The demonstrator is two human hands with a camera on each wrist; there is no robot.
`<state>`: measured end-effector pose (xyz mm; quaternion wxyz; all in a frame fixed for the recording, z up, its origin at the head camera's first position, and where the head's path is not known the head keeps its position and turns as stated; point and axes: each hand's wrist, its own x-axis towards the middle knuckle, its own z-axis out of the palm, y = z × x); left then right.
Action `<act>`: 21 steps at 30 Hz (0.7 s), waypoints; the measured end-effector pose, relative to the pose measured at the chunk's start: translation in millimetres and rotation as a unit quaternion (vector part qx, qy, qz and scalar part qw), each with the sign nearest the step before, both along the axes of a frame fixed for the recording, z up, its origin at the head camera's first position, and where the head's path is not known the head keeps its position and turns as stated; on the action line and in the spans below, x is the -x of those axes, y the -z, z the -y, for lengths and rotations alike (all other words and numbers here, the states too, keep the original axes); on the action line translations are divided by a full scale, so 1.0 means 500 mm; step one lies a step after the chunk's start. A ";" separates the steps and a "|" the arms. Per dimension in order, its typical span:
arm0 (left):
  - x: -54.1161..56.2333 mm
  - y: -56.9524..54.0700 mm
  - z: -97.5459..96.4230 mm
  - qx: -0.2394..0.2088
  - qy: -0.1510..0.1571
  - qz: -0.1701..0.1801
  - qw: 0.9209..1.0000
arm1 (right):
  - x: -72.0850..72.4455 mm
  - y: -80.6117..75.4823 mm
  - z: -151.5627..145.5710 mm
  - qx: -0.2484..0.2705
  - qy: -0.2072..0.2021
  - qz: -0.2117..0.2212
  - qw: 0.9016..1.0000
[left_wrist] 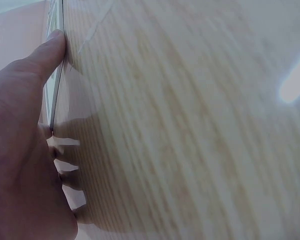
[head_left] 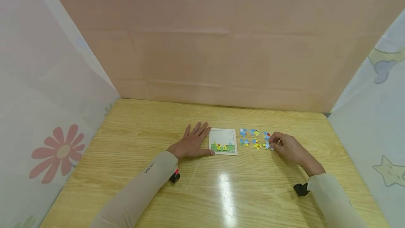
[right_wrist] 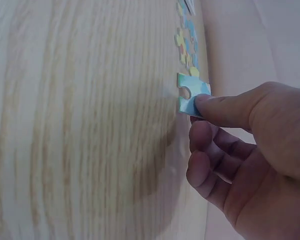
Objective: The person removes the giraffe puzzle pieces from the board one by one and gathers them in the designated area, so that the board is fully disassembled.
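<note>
A square puzzle board (head_left: 222, 135) with a pale rim lies on the table, a strip of green and yellow picture along its lower part. Spread flat beside its left edge is my left hand (head_left: 193, 143), the thumb at the lower left corner. In the left wrist view, the thumb (left_wrist: 49, 50) rests along the board's edge. My right hand (head_left: 286, 146) pinches a light blue puzzle piece (right_wrist: 192, 95) between thumb and fingers, at the right end of the loose pieces. The fingertips under that piece are partly hidden.
Several loose puzzle pieces (head_left: 256, 144) in blue and yellow lie in two rows right of the board. The wooden table (head_left: 246, 192) meets a pinkish back wall (head_left: 190, 62), with patterned sheets on both sides. A bright glare streak crosses the tabletop in front of the board.
</note>
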<state>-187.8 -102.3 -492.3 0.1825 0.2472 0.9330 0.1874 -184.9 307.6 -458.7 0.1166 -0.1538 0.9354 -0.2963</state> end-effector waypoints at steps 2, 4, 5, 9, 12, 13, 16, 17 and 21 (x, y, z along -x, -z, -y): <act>0.000 0.001 -0.001 0.001 -0.001 -0.001 1.000 | 0.001 0.003 0.000 -0.002 0.002 -0.003 1.000; 0.001 0.001 -0.001 0.001 -0.001 -0.002 1.000 | 0.002 0.007 -0.002 -0.003 0.004 -0.004 1.000; 0.001 0.002 -0.001 0.002 -0.001 -0.003 1.000 | 0.002 0.009 -0.002 -0.003 0.005 -0.004 1.000; 0.002 0.004 0.000 0.003 -0.001 -0.003 1.000 | 0.005 0.016 -0.004 -0.005 0.007 -0.004 1.000; 0.002 0.004 0.001 0.002 -0.001 0.000 1.000 | 0.005 0.018 -0.004 -0.008 0.005 -0.006 1.000; 0.002 0.004 0.001 0.001 0.000 0.000 1.000 | 0.004 0.019 -0.004 -0.008 0.005 -0.006 1.000; 0.000 0.001 0.002 -0.002 0.001 0.001 1.000 | 0.003 0.020 -0.004 -0.011 0.003 -0.012 1.000; 0.000 0.001 0.003 -0.003 0.001 0.001 1.000 | 0.003 0.020 -0.003 -0.011 0.003 -0.013 1.000; -0.001 -0.001 0.004 -0.001 0.003 0.000 1.000 | 0.002 0.021 -0.002 -0.011 0.002 -0.021 1.000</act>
